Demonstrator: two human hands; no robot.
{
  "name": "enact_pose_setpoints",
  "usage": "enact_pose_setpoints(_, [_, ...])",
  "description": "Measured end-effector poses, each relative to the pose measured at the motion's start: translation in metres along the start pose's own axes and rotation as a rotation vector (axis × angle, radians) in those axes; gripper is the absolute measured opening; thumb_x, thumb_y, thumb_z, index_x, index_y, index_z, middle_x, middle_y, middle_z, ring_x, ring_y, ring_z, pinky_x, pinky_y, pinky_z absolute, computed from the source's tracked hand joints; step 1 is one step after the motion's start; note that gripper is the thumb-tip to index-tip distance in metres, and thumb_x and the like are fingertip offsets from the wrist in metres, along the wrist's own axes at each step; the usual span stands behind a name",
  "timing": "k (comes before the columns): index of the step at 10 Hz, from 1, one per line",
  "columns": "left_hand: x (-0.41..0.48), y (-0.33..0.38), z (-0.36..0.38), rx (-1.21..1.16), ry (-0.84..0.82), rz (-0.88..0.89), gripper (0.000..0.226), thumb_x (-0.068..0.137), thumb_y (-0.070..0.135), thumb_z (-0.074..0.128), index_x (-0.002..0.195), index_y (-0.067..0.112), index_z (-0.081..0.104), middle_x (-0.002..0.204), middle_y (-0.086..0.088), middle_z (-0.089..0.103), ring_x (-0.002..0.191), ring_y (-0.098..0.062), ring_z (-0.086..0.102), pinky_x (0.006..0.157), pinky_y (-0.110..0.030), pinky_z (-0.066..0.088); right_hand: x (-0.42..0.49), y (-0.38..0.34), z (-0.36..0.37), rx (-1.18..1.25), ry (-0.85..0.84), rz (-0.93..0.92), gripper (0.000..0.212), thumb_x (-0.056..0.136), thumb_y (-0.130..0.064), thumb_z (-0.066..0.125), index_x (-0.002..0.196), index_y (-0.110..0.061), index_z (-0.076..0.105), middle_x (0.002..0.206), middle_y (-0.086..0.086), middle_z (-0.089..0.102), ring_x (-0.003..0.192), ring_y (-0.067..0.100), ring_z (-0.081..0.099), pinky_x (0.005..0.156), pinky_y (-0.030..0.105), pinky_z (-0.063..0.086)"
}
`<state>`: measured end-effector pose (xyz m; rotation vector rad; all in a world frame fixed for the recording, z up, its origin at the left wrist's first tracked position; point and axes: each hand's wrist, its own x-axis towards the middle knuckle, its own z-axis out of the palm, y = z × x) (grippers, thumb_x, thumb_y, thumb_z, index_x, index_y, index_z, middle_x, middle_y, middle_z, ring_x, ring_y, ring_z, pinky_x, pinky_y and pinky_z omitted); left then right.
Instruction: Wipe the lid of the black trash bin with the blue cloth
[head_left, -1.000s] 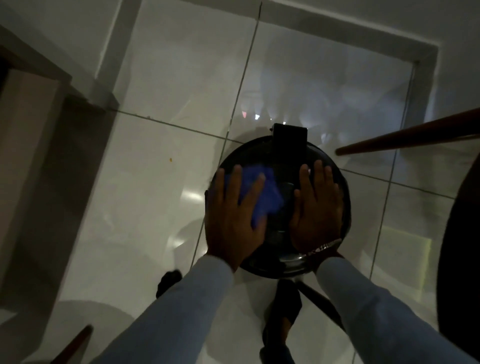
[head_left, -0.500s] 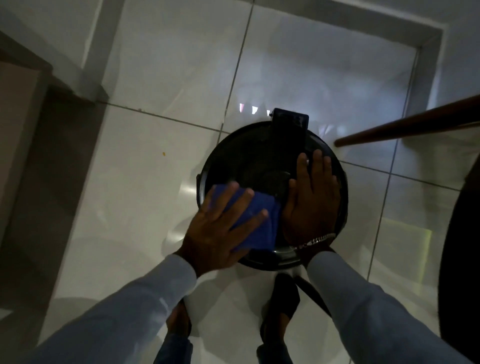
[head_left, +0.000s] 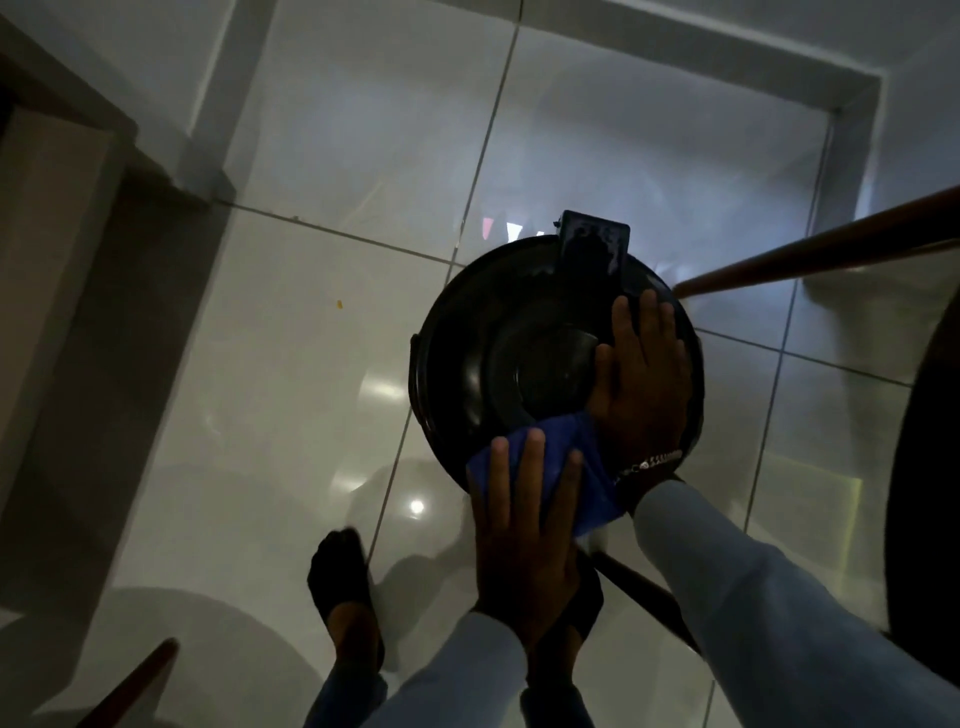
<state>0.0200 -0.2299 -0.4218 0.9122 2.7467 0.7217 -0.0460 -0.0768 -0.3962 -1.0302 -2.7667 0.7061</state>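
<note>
The black trash bin's round lid (head_left: 483, 358) lies below me on the tiled floor, with a rectangular hinge tab at its far edge. My left hand (head_left: 524, 530) presses the blue cloth (head_left: 587, 467) flat against the lid's near rim, fingers spread over it. My right hand (head_left: 641, 374) rests flat on the right half of the lid, fingers apart, a bracelet at the wrist. Part of the cloth hangs past the rim under my right wrist.
Glossy white floor tiles (head_left: 291, 395) surround the bin. A brown wooden rail (head_left: 810, 260) crosses at the right, and a dark round edge (head_left: 924, 467) fills the far right. My feet in dark socks (head_left: 343, 582) stand just near the bin. A wall and skirting run along the left.
My left hand has drawn the blue cloth from the lid's left-centre down toward me to the near rim. My right hand has stayed flat on the lid's right side.
</note>
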Motion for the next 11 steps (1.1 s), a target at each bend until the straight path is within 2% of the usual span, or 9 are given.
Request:
enact_pose_setpoints(2, [0.009,0.019,-0.063,-0.497,0.059,-0.17,0.085,0.084,-0.008,0.055,0.149,0.033,0.02,0.159,0.005,0.018,0.152,-0.023,0.005,0.113,-0.064,0.029,-0.024,-0.034,-0.066,0.629,-0.057,0.45,0.033,0.095,-0.036,0.051,0.119,-0.016,0.06,0.121,0.02,0.062,0.118,0.038,0.055,0.103,0.059,0.042])
enact_pose_setpoints(3, [0.034,0.046,-0.113,-0.618,-0.009,-0.15,0.074,0.092,0.014,0.051,0.151,0.035,0.01,0.163,0.012,0.003,0.152,-0.019,0.002,0.116,-0.061,0.025,-0.056,-0.072,-0.124,1.026,-0.186,0.746,0.041,0.07,-0.055,0.067,0.098,-0.024,0.069,0.108,0.009,0.071,0.103,0.032,0.065,0.094,0.056,0.05])
enact_pose_setpoints(4, [0.059,0.089,-0.179,-0.621,-0.195,0.103,0.087,0.089,0.033,0.059,0.151,0.033,-0.002,0.16,0.022,-0.014,0.151,-0.014,-0.008,0.121,-0.056,0.012,-0.079,-0.087,-0.198,1.329,-0.274,0.913,0.057,0.058,-0.034,0.079,0.112,-0.018,0.067,0.109,0.013,0.073,0.098,0.034,0.068,0.088,0.048,0.053])
enact_pose_setpoints(5, [0.069,0.133,-0.233,-0.726,-0.359,0.31,0.095,0.083,0.033,0.069,0.153,0.022,0.004,0.164,0.009,-0.01,0.151,-0.014,-0.007,0.123,-0.034,0.012,-0.09,-0.079,-0.272,1.431,-0.158,0.93,0.056,0.059,-0.007,0.067,0.115,-0.008,0.062,0.109,0.024,0.068,0.096,0.045,0.064,0.079,0.05,0.052])
enact_pose_setpoints(6, [0.091,0.182,-0.267,-1.003,-0.445,0.049,0.079,0.078,0.053,0.062,0.147,0.033,0.028,0.161,0.002,0.021,0.142,-0.003,0.03,0.103,-0.009,0.04,-0.103,-0.058,-0.326,1.522,0.005,0.904,0.05,0.071,0.004,0.051,0.121,0.006,0.053,0.112,0.032,0.059,0.099,0.048,0.057,0.084,0.056,0.046])
enact_pose_setpoints(7, [0.11,0.234,-0.261,-1.048,-0.479,-0.152,0.054,0.083,0.035,0.064,0.133,0.04,0.042,0.14,0.005,0.049,0.126,-0.015,0.053,0.092,-0.025,0.053,-0.104,-0.026,-0.362,1.575,0.099,0.828,0.048,0.071,-0.002,0.053,0.12,-0.001,0.056,0.111,0.024,0.063,0.097,0.04,0.063,0.079,0.05,0.053])
enact_pose_setpoints(8, [0.113,0.279,-0.234,-0.855,-0.377,-0.131,0.049,0.086,0.005,0.062,0.125,0.031,0.051,0.12,0.004,0.058,0.112,-0.017,0.058,0.082,-0.017,0.049,-0.093,0.013,-0.375,1.257,0.186,0.815,0.039,0.079,-0.002,0.063,0.117,-0.013,0.059,0.113,0.019,0.064,0.097,0.033,0.064,0.078,0.046,0.058])
enact_pose_setpoints(9, [0.101,0.307,-0.21,-0.723,-0.375,-0.182,0.046,0.083,-0.003,0.057,0.125,0.016,0.054,0.126,-0.008,0.06,0.116,-0.023,0.056,0.098,-0.038,0.051,-0.088,0.044,-0.361,0.623,0.288,0.805,0.041,0.08,-0.014,0.072,0.119,-0.017,0.058,0.109,0.014,0.065,0.1,0.034,0.061,0.082,0.039,0.052])
enact_pose_setpoints(11, [0.088,0.305,-0.229,-0.631,-0.444,-0.233,0.043,0.087,0.001,0.051,0.125,0.021,0.049,0.122,-0.003,0.059,0.113,-0.019,0.057,0.093,-0.03,0.049,-0.085,0.056,-0.351,0.424,-0.066,0.67,0.047,0.085,-0.014,0.065,0.129,-0.014,0.05,0.125,0.015,0.062,0.114,0.031,0.057,0.095,0.034,0.044])
